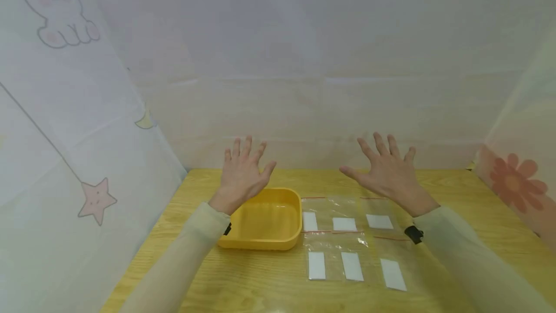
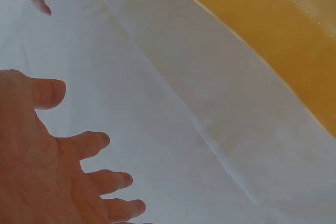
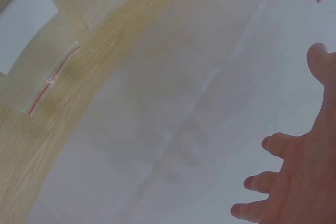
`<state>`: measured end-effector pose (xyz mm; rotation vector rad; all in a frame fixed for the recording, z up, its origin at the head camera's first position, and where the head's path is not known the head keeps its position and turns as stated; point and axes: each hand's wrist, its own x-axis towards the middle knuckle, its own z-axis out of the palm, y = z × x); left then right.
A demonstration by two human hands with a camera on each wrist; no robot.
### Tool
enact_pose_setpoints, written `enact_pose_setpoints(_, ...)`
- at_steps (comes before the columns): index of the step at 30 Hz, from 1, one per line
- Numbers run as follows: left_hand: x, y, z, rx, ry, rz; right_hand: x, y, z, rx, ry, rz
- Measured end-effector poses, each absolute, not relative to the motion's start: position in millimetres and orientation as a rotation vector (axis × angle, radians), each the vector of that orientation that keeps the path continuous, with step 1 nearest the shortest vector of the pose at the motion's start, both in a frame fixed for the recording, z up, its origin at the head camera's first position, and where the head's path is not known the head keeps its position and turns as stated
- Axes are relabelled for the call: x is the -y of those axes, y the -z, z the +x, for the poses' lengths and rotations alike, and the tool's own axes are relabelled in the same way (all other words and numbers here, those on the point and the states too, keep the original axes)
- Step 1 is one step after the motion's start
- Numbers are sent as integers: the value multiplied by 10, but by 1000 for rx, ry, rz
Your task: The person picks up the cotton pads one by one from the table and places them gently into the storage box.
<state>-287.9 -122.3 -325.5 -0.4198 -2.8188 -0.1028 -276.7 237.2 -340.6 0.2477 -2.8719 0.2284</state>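
Both hands are raised above the wooden table (image 1: 456,192) with fingers spread, holding nothing. My left hand (image 1: 241,174) hovers over the far left corner of a yellow plastic tub (image 1: 265,220), which looks empty. My right hand (image 1: 388,172) hangs above the far edge of several clear zip bags (image 1: 347,235) lying flat in two rows, each with a white label and a red seal line. In the left wrist view the spread left hand (image 2: 58,171) shows against white cloth, with the tub's rim (image 2: 273,30) at upper right. The right wrist view shows the right hand (image 3: 299,177) and a bag's corner (image 3: 50,77).
White translucent cloth walls (image 1: 304,76) with cartoon prints enclose the table at the back and on both sides. A black wrist strap (image 1: 414,234) shows on the right sleeve. Bare wood lies along the table's front edge (image 1: 260,289).
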Motion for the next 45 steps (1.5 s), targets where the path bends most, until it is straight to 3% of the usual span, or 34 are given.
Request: enact_pose_setpoints(45,1458,3463,-2442,2772,173,-473,-2567,3640,-2119,2764,-251,335)
